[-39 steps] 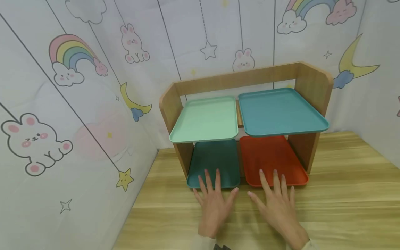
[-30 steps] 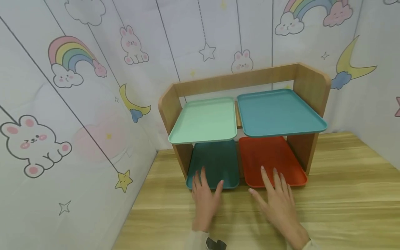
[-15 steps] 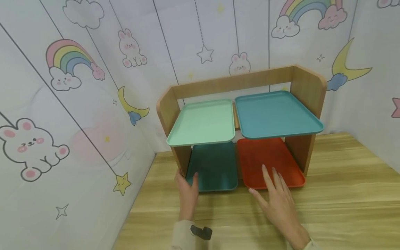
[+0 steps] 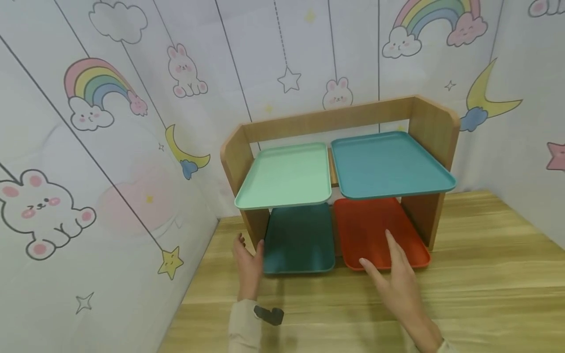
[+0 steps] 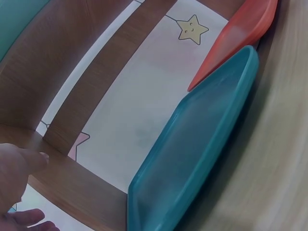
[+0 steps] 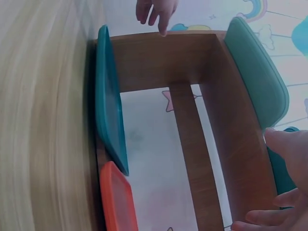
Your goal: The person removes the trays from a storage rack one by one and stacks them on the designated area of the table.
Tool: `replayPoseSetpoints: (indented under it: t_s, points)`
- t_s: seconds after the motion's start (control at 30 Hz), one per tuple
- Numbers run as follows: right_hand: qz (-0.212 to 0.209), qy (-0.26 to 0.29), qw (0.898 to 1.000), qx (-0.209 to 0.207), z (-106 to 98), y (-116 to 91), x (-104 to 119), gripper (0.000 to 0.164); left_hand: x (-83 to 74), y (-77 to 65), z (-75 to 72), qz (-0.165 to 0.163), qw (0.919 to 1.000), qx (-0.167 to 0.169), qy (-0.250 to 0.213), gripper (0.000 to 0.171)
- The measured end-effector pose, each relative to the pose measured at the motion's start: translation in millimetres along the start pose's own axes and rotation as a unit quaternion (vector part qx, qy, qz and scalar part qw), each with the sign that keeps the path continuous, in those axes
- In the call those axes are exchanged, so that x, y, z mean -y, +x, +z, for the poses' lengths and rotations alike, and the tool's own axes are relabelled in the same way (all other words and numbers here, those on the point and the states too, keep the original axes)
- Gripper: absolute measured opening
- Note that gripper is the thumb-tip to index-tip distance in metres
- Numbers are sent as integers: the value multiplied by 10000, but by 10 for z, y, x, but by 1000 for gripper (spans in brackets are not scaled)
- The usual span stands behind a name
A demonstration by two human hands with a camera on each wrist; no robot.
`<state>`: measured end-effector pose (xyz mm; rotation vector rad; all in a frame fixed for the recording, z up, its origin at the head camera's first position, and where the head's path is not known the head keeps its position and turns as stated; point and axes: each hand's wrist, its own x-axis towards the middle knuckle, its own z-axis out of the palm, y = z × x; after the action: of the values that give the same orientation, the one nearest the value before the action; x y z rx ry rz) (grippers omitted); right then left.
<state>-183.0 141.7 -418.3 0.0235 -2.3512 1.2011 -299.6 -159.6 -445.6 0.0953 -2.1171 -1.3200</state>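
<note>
Leftward has gone the person's bare left hand (image 4: pixel 249 267), from before the lower level of the light-brown, two-tier wooden shelf (image 4: pixel 328 119) round to its left end. Meanwhile the bare right hand (image 4: pixel 399 289), whose fingers were fanned out, has turned more onto its edge in front of the shelf's right half.

Behind the shelf I see a white wall cloth (image 4: pixel 256 49) printed with rainbows, rabbits, moons and stars. Beneath the shelf runs a yellowish wood-grain counter (image 4: pixel 476 274).

Four shallow, rounded rectangular trays sit in the shelf: a blue-teal tray (image 4: pixel 390 164) on its upper right, a pale mint-green tray (image 4: pixel 287 176) on its upper left, a red-orange tray (image 4: pixel 375 230) on its lower right and a dark teal tray (image 4: pixel 300 240) on its lower left.

At the shelf's left panel, the left hand has its thumb on the near side and its slightly bent fingers outside, apart from the thumb; whether they touch the wood I cannot tell. On the right hand the fingers lie close together with the thumb spread wide, holding nothing.

Out of the left hand's cream sleeve (image 4: pixel 244 323), near the shelf's front left corner, shows a small black wrist fitting (image 4: pixel 269 315).
</note>
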Motion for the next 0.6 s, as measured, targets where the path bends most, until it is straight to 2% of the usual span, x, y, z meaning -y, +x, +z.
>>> replayPoseSetpoints:
  t_s: [0.1,0.4,0.5,0.6]
  points:
    - [38,143,9998,-121,-27,23,2,87,7,70,21,157,9998,-59,136,61]
    - [46,635,9968,-488,-76,80,26,82,-48,252,14,-79,9991,188,377,61]
    - [140,791,9954,-524,-121,112,37,81,-73,288,14,-161,9989,259,362,62]
    - [243,911,9946,-431,-175,147,47,83,-105,347,24,-63,9991,231,337,60]
